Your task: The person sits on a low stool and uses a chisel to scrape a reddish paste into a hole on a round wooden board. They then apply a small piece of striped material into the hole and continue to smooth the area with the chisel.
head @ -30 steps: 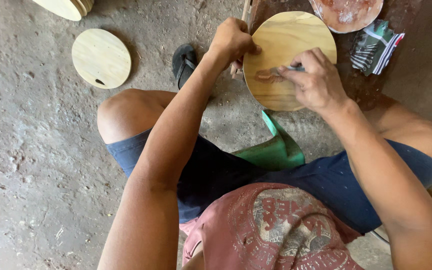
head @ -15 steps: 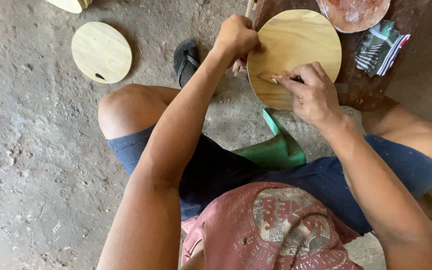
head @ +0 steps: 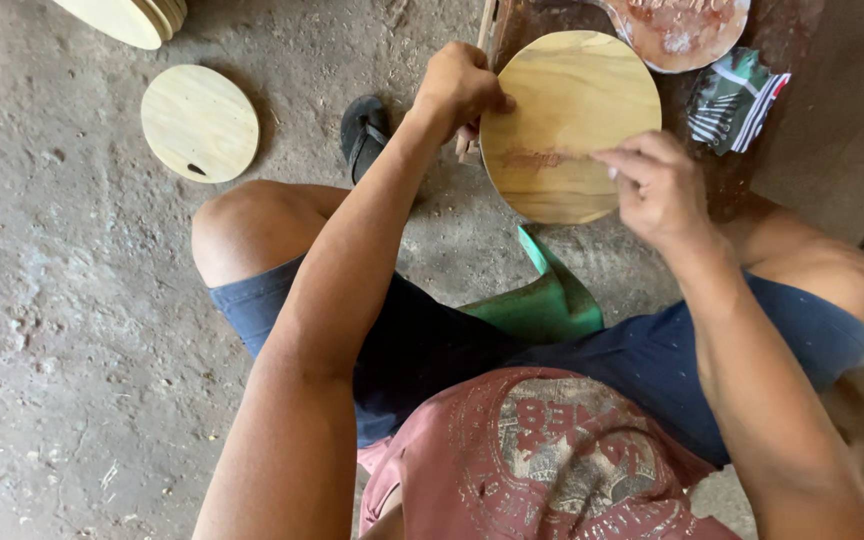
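The left hand (head: 460,88) is curled tight over the left edge of a round wooden disc (head: 570,125), fingers wrapped behind it and thumb pressed to its face, so the disc is propped up tilted toward the person. The right hand (head: 657,188) sits at the disc's lower right rim with the fingers drawn together and bent, their tips touching the wood; whether something small is pinched between them I cannot tell. The disc is pale yellowish timber with a clear grain, smooth on its face, and a reddish-brown smear runs across its lower left part.

Just above the disc lies a rounded plate (head: 680,30) smeared with a crusty reddish-brown paste. To its right, close to the right hand, lies a crumpled packet (head: 735,100), dark green with white stripes and a red edge, squashed and wrinkled. Both rest on a dark brown stained surface (head: 832,150).

Below the disc a folded strip of bright green material (head: 544,297) pokes up between the person's knees, against dark blue shorts (head: 432,345). A black sandal (head: 364,133) shows beside the left forearm.

Further left, on the rough grey concrete floor (head: 62,330), lies another round wooden disc (head: 199,123), flat, pale, with a small dark notch at its lower rim. At the top left corner a stack of similar discs (head: 132,15) leans, only partly in view.
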